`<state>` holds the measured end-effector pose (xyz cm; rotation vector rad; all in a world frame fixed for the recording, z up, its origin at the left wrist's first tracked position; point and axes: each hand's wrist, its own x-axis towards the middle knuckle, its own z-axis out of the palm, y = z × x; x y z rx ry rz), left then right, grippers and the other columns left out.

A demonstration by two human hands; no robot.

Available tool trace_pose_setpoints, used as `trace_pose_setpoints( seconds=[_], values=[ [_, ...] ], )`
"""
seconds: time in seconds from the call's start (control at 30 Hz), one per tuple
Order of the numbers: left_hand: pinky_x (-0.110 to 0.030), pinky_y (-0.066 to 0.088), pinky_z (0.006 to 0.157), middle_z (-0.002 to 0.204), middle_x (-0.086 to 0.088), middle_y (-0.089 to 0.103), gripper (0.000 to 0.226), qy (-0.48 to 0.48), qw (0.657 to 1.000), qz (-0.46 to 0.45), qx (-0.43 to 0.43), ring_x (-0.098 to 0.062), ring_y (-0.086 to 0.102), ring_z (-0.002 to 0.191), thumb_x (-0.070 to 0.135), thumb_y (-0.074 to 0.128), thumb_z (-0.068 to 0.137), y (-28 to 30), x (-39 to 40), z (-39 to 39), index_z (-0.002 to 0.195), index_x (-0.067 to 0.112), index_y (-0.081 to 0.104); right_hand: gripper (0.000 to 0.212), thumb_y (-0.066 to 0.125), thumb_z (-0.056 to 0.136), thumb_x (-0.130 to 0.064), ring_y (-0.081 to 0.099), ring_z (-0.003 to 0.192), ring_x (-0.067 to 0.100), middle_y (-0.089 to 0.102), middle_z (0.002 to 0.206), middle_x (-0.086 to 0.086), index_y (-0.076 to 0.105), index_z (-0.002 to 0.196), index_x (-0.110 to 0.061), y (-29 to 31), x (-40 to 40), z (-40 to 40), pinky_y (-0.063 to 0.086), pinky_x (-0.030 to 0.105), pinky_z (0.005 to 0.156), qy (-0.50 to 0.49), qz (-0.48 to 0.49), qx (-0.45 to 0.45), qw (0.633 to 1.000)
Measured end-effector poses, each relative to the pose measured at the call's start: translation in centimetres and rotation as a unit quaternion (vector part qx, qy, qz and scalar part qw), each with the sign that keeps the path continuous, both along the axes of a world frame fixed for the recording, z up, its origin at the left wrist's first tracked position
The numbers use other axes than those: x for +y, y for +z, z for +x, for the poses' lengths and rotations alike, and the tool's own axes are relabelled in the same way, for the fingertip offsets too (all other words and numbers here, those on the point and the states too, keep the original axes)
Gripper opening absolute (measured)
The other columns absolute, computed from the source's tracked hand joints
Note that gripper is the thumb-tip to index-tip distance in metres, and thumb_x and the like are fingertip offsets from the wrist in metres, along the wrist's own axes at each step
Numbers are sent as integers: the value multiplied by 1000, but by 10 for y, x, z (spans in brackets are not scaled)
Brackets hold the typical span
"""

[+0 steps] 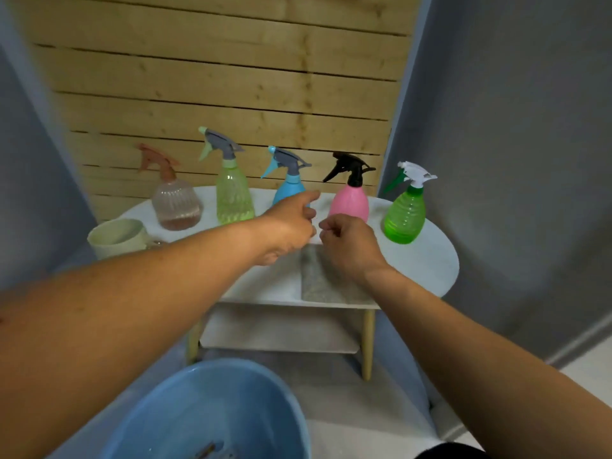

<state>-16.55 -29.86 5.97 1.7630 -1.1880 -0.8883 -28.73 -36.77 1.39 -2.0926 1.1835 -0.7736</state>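
Blue basin [205, 409] sits below us. Our left hand [284, 226] nears the blue bottle [288, 190], forefinger out; our right hand [347, 246] curls empty.

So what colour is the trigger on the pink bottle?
Black trigger, clearest in the head view.

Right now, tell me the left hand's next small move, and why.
Probably ease the left hand forward and wrap it round the blue bottle. Its forefinger stretches across that bottle's body, though contact is unclear, and it grips nothing. The right hand sits curled in front of the pink bottle, apparently holding nothing.
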Motion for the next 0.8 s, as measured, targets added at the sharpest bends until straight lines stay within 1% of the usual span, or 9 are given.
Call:
trace_pose_setpoints(
  seconds=[0.07,0.13,0.23,0.33,0.43,0.53,0.63,0.73,0.8],
  values=[
    [-28,45,107,149,-5,50,75,10,1000,11,-20,-16,52,132,-9,50,97,3,25,7,159,29,30,33,54,97,-11,62,115,25,69,124,5,68,127,-15,-10,13,2,46,29,97,11,5,79,997],
    [-35,42,114,154,-6,46,75,26,999,15,-29,-19,47,139,-10,48,98,7,50,14,159,30,30,38,51,97,-6,60,119,29,66,130,7,66,130,-16,-16,24,7,45,29,97,14,3,150,989],
    [-29,45,107,153,-9,46,74,50,998,8,-32,-20,48,137,-13,45,98,11,79,18,158,28,31,36,48,99,-9,60,118,32,63,130,11,64,131,-14,-24,36,11,45,34,100,25,-15,240,970],
    [-26,47,100,153,-7,46,77,65,997,-2,-33,-17,52,130,-17,44,96,12,96,23,158,28,32,31,50,97,-11,62,110,34,65,122,15,64,125,-10,-33,40,13,51,40,94,27,-23,251,967],
    [-26,47,102,152,-6,47,76,75,997,-1,-30,-16,51,128,-15,46,97,4,110,27,158,28,32,26,58,94,-14,63,107,31,63,118,12,62,119,-10,-33,42,14,53,39,93,21,-78,304,949],
    [-26,45,104,151,-6,48,71,80,996,2,-38,-16,51,129,-11,47,99,2,120,41,157,27,33,35,57,94,-29,57,117,26,58,125,5,57,127,-16,-38,34,13,46,41,103,0,-140,362,922],
    [-21,44,97,152,-8,46,71,77,996,5,-39,-16,50,129,-13,47,100,3,120,64,158,24,32,51,43,96,-46,44,132,29,48,140,7,48,140,-20,-57,21,9,31,47,115,-30,-101,382,918],
    [-24,42,103,157,-9,42,73,58,997,26,-40,-22,41,144,-14,48,99,2,119,88,159,26,31,60,32,98,-55,27,144,31,32,153,9,32,149,-23,-72,14,10,19,53,119,-33,-64,386,920],
    [-27,42,107,159,-9,39,74,38,997,44,-44,-22,38,147,-13,48,99,1,119,103,159,27,30,62,27,100,-55,20,147,31,25,158,9,25,152,-23,-76,15,13,13,55,121,-38,-62,372,926]
  ],
)
